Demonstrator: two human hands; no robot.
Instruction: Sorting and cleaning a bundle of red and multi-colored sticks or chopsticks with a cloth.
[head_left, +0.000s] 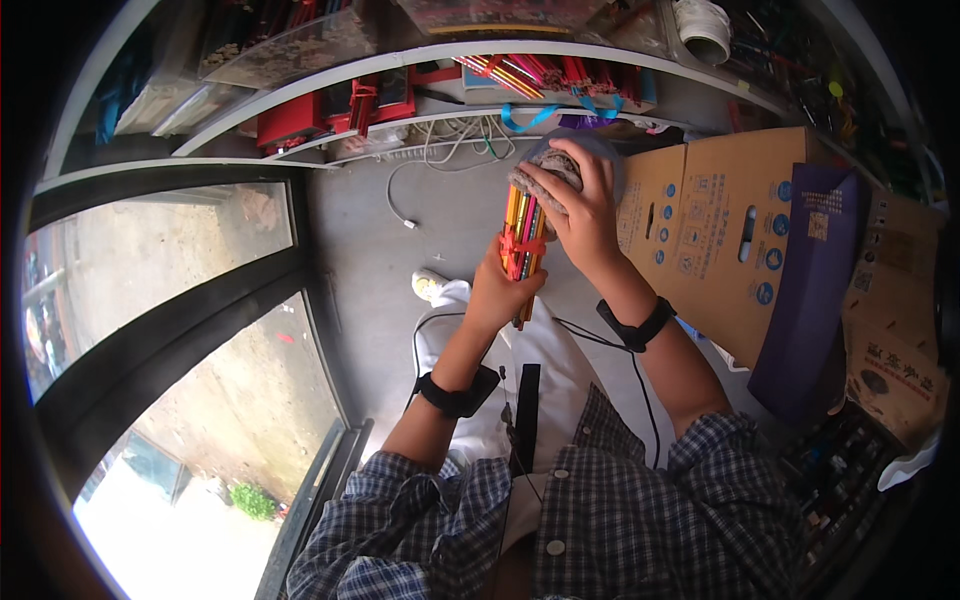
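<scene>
My left hand (499, 289) is closed around a bundle of colored pencils (519, 217) bound with a red ribbon (523, 246). The bundle stands at a slant before me, its lower ends showing beneath the hand. At its upper end my right hand (585, 214) presses a bunched grey-brown cloth (556, 176) against the pencils with spread fingers. The cloth covers the pencils' upper tips. Partly hidden behind the right hand is a round, bluish translucent object (616, 154), whose kind I cannot tell.
Ahead, a shelf unit (420, 60) holds more tied pencil bundles (499, 73) and a red box (289, 120). White cables (450, 142) lie on the grey floor (360, 225). Cardboard boxes (712, 225) and a purple bag (802, 300) stand at right. A glass door (225, 360) borders the left.
</scene>
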